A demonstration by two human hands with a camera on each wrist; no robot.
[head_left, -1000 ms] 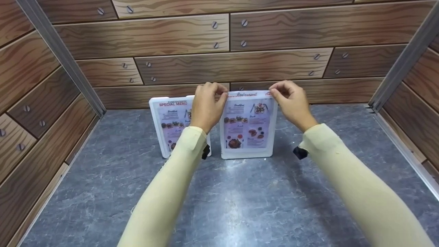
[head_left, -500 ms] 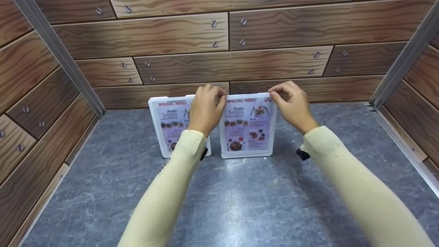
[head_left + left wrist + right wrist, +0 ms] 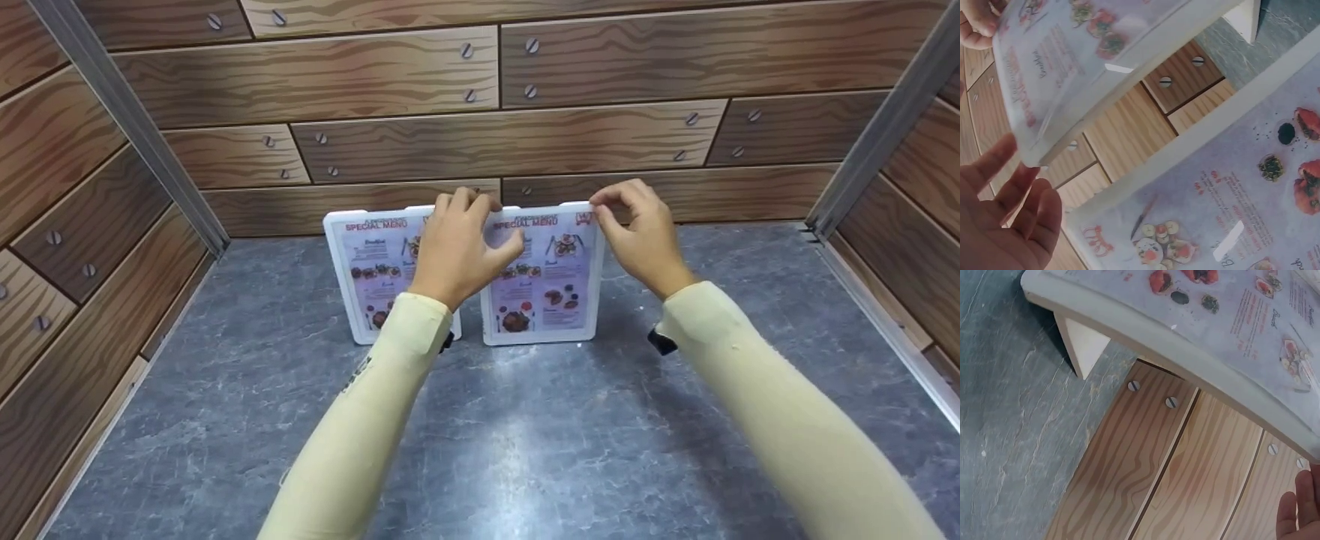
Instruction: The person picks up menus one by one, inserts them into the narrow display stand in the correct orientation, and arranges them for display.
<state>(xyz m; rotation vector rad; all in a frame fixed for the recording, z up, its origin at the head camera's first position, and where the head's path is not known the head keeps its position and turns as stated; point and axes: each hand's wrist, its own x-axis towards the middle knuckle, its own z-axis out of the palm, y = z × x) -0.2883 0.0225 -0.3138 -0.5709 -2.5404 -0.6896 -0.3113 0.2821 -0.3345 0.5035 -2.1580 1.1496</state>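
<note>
A white-framed menu stand (image 3: pixel 559 274) with a "Special Menu" sheet stands upright at the middle of the table. At its top left corner is my left hand (image 3: pixel 461 247), thumb spread from the fingers; in the left wrist view a fingertip (image 3: pixel 1009 147) touches or nearly touches the frame's corner. My right hand (image 3: pixel 649 236) pinches the top right corner between thumb and fingertips. Left of it stands a matching menu stand (image 3: pixel 367 251), partly hidden behind my left hand and forearm. A white rear leg (image 3: pixel 1085 349) props the nearer stand in the right wrist view.
The stands sit on a grey marbled tabletop (image 3: pixel 495 450). Behind them rises a wood-patterned back wall (image 3: pixel 420 150), with side walls joined by metal corner strips (image 3: pixel 142 127).
The menu sheet slid down into the right stand, its "Restaurant" header dropping from above the frame. My left thumb then parted from the fingers, while my right hand stayed at the corner.
</note>
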